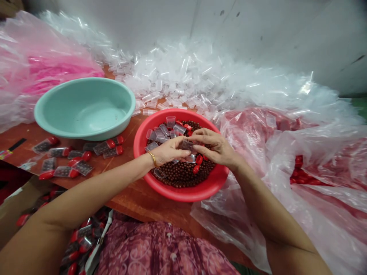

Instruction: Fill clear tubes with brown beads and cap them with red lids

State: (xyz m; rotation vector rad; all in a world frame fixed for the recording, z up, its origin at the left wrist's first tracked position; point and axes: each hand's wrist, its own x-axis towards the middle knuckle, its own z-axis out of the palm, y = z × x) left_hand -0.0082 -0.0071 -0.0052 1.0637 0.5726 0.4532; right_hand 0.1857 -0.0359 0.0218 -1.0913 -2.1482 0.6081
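A red bowl [143, 141] holds small dark brown beads [183, 173], several clear plastic vials [164, 130] and red caps [198, 159]. Both hands meet above the bowl. My left hand [169, 152], a gold bracelet on its wrist, pinches one side of a clear vial with beads in it [187, 144]. The fingers of my right hand [218, 149] are closed on the vial's other side.
An empty teal basin [84, 109] sits at the left. Filled vials with red caps [64, 158] lie on the wooden table in front of it and more below the edge. A heap of clear vials [200, 80] lies behind; plastic bags with red caps [304, 175] are at the right, a pink bag [43, 65] at the far left.
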